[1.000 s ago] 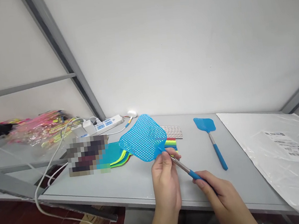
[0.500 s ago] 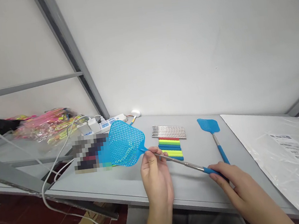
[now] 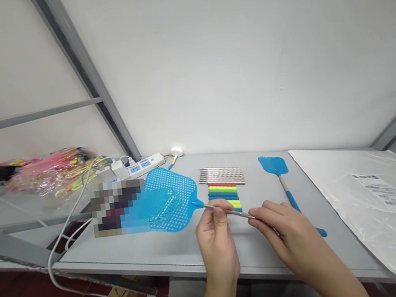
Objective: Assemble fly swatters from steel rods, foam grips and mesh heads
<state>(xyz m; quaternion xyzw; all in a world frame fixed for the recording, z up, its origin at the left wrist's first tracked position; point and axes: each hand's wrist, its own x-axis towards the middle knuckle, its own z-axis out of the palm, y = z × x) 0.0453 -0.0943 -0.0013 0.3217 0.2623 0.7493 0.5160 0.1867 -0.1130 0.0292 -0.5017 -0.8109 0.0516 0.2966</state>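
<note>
My left hand (image 3: 217, 241) is closed around the thin metal rod of a blue fly swatter (image 3: 175, 198), just below its perforated head. Further down the same rod, my right hand (image 3: 282, 227) pinches the metal section, with thumb and fingers together. Beyond that hand a blue grip end sticks out, in line with the rod. A second blue fly swatter (image 3: 273, 164) lies on the table behind my right hand, part of its handle hidden. Behind my left hand rest several coloured grips (image 3: 222, 192) in a row, partly covered, and several metal rods (image 3: 221, 176).
A white power strip (image 3: 146, 165) with plugs and cables stands at the table's back left. Plastic bags of colourful items (image 3: 68, 170) lie on the left. A large white plastic package (image 3: 364, 196) covers the right side. Part of the left table area is pixelated.
My right hand has moved from the blue grip up onto the metal rod, closer to my left hand. The swatter has shifted slightly right and down in view.
</note>
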